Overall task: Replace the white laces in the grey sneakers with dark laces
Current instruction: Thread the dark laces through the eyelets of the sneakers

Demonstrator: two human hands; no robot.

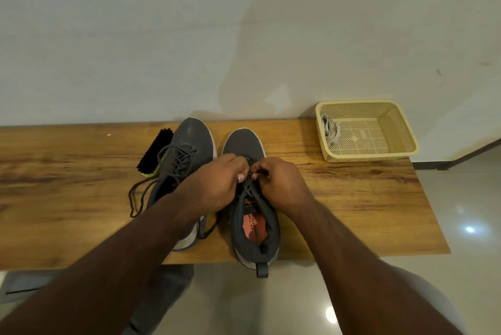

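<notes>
Two grey sneakers sit side by side on the wooden tabletop [352, 199], toes toward the wall. We have both hands over the right sneaker [253, 215], whose heel hangs just past the near edge. Our left hand [217, 182] and right hand [279, 182] meet above its eyelets, fingers curled, each grip pinching the dark lace [250, 185] where it crosses the tongue. We cannot tell exactly how the lace runs under the fingers.

We see the left sneaker [189, 150] already threaded with a dark lace of its own [135, 199], its loose ends trailing onto the tabletop to the left and beneath our left forearm. Touching that sneaker's far left side lies a black-bristled brush [154, 153].

Well apart, at the far right corner, stands a pale yellow basket [401, 128] with the white laces [330, 131] bundled against its left wall.
</notes>
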